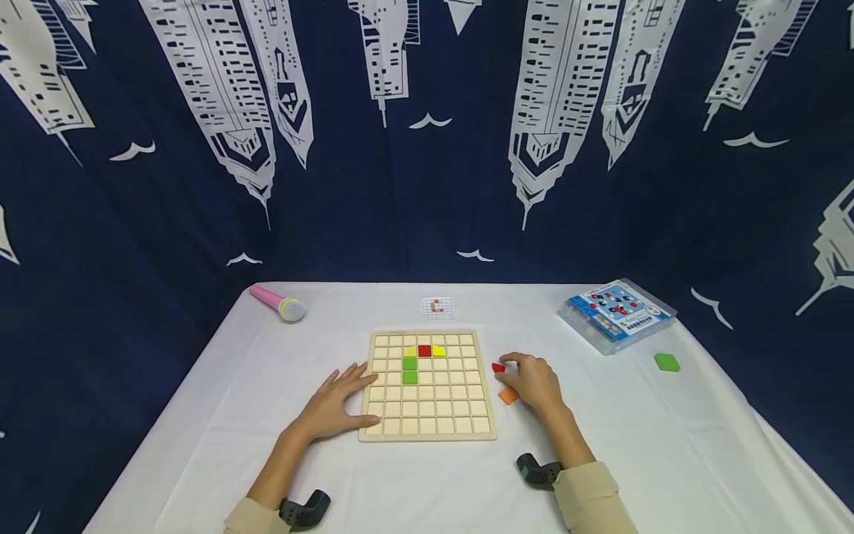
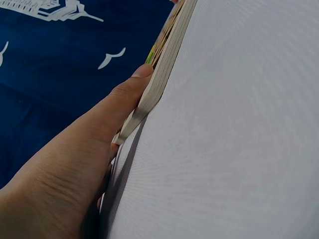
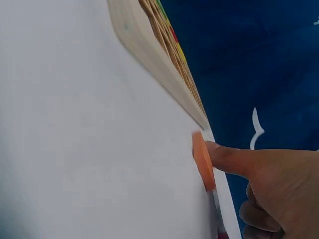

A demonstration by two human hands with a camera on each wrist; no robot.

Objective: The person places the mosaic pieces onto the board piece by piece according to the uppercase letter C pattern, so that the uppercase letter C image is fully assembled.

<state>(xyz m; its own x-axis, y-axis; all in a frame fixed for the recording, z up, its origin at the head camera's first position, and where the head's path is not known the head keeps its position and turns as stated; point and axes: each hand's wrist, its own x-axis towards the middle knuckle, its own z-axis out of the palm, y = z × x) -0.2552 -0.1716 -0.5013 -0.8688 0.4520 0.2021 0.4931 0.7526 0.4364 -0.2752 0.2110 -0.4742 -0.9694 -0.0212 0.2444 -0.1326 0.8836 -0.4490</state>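
A square wooden grid board (image 1: 428, 426) lies flat on the table. Set into its upper cells are a red square (image 1: 424, 351), yellow pieces (image 1: 438, 351) on both sides of it, and green squares (image 1: 410, 377) below the left one. My left hand (image 1: 336, 404) rests on the board's left edge, fingers spread, thumb over the rim. Off the right edge, my right hand (image 1: 534, 382) pinches a small red tile (image 1: 498, 368) between thumb and index finger, which partly cover it. Close by the thumb is an orange tile (image 3: 203, 162). Something dark red (image 3: 223, 235) shows at the right wrist view's bottom edge.
Behind the board lies a small printed pattern card (image 1: 437, 308). A pink toy microphone (image 1: 277, 302) is at the back left. At the back right are a clear plastic case (image 1: 617, 315) with a blue cover and a green hexagonal tile (image 1: 666, 362). A dark blue patterned curtain hangs behind the table.
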